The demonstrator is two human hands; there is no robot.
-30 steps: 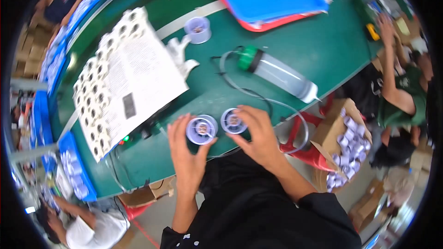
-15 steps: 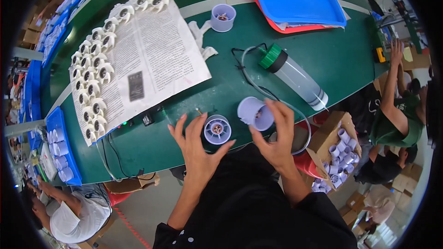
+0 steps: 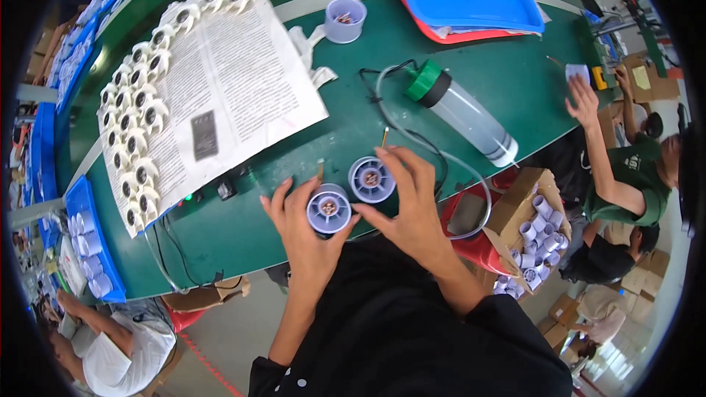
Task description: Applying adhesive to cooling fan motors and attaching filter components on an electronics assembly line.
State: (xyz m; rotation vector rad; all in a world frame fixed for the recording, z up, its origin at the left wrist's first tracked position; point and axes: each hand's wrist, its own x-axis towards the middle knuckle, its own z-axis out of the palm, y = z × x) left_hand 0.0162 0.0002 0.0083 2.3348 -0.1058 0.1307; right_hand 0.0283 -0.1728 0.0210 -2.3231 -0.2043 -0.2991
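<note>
Your left hand (image 3: 312, 246): thumb and fingers closed on the left lavender cup (image 3: 329, 209), spokes showing inside. Your right hand (image 3: 418, 222): thumb and forefinger spread about the right lavender cup (image 3: 371, 179), just beside it; can't tell whether they clamp. Farther out, green table (image 3: 294, 154); capped clear cylinder (image 3: 465, 116) rightward, white fan wheels (image 3: 153, 116) leftward.

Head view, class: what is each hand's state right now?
Left hand: holding the nearer lavender spoked cup.
Right hand: holding the farther lavender spoked cup.
</note>
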